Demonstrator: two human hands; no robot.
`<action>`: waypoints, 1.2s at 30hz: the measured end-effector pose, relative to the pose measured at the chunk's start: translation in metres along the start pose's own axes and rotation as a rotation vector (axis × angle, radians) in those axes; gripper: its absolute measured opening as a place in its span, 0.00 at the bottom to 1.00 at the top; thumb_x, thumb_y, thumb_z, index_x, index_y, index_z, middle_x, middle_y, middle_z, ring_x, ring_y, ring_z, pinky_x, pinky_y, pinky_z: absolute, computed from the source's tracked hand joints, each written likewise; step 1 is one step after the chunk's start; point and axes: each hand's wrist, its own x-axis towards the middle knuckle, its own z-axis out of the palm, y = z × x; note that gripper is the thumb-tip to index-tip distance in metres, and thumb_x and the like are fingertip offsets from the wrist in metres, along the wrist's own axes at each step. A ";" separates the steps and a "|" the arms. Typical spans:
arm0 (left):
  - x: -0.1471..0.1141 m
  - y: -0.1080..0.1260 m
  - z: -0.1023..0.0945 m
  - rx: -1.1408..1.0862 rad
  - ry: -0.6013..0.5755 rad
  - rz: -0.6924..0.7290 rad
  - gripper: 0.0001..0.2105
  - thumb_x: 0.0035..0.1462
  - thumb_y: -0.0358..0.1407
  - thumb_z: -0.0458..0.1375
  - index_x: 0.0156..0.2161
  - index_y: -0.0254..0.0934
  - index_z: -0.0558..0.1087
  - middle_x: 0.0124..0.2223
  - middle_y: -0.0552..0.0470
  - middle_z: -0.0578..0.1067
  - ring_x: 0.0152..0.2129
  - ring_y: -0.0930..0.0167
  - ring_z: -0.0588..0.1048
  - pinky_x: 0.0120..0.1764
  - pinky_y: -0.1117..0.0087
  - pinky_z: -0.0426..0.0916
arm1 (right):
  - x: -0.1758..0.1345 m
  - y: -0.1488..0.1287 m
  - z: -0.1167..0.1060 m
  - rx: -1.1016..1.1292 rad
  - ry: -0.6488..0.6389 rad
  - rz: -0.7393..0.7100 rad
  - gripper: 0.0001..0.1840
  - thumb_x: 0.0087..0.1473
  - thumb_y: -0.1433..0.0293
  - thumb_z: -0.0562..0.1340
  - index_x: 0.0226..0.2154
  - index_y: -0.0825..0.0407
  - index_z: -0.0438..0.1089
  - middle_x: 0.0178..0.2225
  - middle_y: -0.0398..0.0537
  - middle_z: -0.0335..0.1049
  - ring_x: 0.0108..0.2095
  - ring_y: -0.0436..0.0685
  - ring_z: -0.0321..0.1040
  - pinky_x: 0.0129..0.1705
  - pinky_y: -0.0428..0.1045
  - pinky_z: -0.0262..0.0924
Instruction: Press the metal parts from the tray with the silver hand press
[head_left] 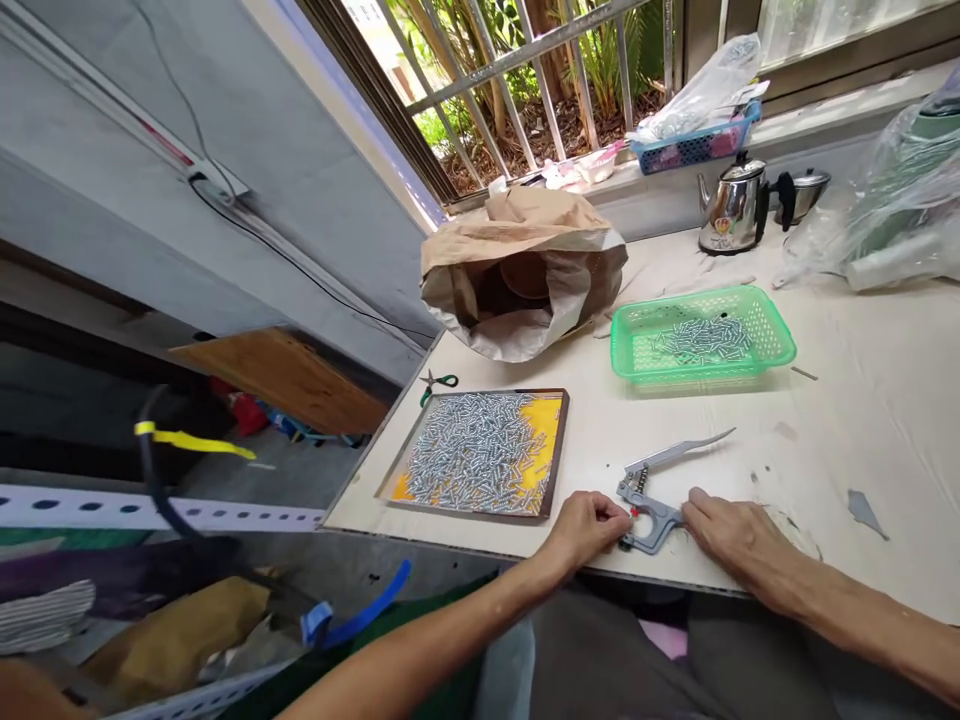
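A grey metal hand tool (660,527) with a coil spring and a long raised lever lies near the table's front edge. My right hand (739,540) is closed at its right end, the fingers curled against the frame. At the tool's left end, by a small red part, my left hand (589,530) is closed in a pinch; whatever sits between those fingertips is hidden. Left of that hand, a shallow tray (555,450) with a yellow bottom holds many small silvery metal pins (472,450). Behind the tool, a green plastic basket (626,365) contains more of these pins.
An open brown paper bag (525,240) stands behind the tray. Green-handled scissors (439,383) lie at the table's left edge. A steel kettle (733,208) and plastic-wrapped things (892,200) are at the back right. A grey scrap (866,512) rests to the right.
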 end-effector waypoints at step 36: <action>-0.018 0.009 0.017 0.544 0.194 0.427 0.10 0.52 0.36 0.60 0.40 0.34 0.71 0.42 0.46 0.73 0.41 0.63 0.71 0.43 0.61 0.69 | 0.015 0.025 -0.012 0.119 0.008 0.107 0.30 0.39 0.60 0.70 0.45 0.53 0.66 0.40 0.54 0.68 0.40 0.63 0.62 0.41 0.56 0.55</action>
